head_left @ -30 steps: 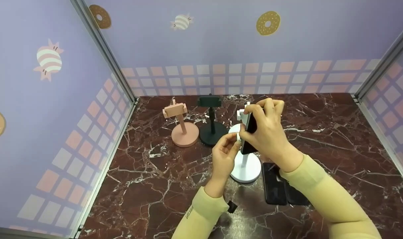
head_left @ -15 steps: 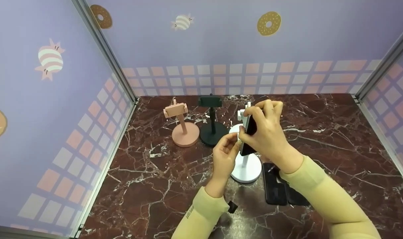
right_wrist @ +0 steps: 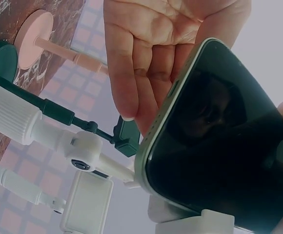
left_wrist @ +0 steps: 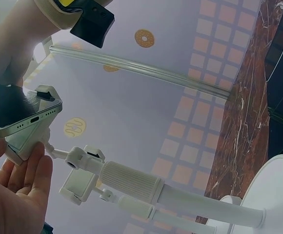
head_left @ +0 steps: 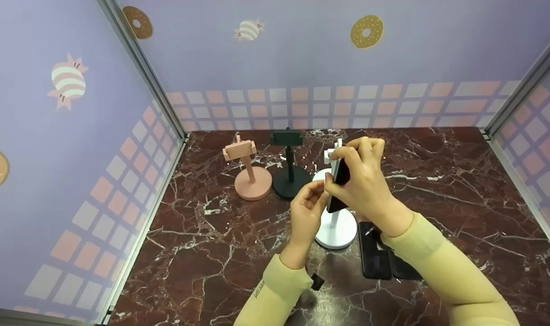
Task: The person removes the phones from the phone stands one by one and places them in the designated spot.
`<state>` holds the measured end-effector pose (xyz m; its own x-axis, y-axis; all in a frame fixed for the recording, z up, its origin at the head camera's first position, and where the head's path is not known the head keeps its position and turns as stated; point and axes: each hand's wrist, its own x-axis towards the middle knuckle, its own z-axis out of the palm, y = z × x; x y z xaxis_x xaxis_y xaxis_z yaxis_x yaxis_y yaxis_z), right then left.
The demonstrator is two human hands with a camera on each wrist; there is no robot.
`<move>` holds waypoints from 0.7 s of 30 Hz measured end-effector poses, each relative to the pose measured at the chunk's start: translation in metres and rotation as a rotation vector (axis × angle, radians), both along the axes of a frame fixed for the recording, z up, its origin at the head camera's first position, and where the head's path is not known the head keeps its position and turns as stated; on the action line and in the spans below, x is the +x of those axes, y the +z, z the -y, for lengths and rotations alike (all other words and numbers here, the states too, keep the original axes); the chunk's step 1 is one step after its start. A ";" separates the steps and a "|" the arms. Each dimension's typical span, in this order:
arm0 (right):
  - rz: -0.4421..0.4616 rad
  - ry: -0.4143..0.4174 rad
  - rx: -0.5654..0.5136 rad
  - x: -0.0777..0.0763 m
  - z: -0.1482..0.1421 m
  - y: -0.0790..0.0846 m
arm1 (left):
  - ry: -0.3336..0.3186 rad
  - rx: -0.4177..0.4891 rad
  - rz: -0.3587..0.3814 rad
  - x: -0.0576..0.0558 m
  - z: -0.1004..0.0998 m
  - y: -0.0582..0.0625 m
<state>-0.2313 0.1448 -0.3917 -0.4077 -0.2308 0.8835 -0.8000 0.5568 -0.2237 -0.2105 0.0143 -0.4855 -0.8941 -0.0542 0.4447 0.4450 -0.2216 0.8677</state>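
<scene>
My right hand [head_left: 368, 181] holds a smartphone [right_wrist: 219, 146] by its long sides, thumb on one edge and fingertips on the other. The phone is tilted against the clamp [left_wrist: 24, 141] of a white phone stand, whose round base [head_left: 336, 231] stands on the table below. Low on that clamp, my left hand [head_left: 306, 215] grips with thumb and curled fingers. In the left wrist view the phone's port edge faces the camera, and a white clamp end shows past its corner. From the head view, the phone and right hand hide most of this clamp.
Behind stands a second white phone stand [head_left: 328, 156], partly covered by the right hand. A dark green stand [head_left: 291, 182] and a pink stand [head_left: 253, 183] are to its left. Two dark phones [head_left: 375, 256] lie by the right forearm. Patterned panels wall in the marble-look table [head_left: 202, 258].
The phone and right hand have shifted slightly down and left, closer to the left hand. The left hand has stayed nearly still on the white clamp.
</scene>
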 end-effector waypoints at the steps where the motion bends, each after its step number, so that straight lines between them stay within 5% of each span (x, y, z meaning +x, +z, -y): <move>1: -0.003 0.000 0.000 0.000 0.000 0.000 | 0.002 -0.004 -0.001 0.000 0.000 0.000; 21: -0.035 0.022 0.004 0.004 0.001 -0.001 | 0.003 -0.007 0.009 0.001 0.001 0.001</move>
<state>-0.2273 0.1442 -0.3924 -0.3716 -0.2431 0.8960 -0.8193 0.5398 -0.1933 -0.2092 0.0130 -0.4848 -0.8978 -0.0543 0.4371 0.4380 -0.2145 0.8730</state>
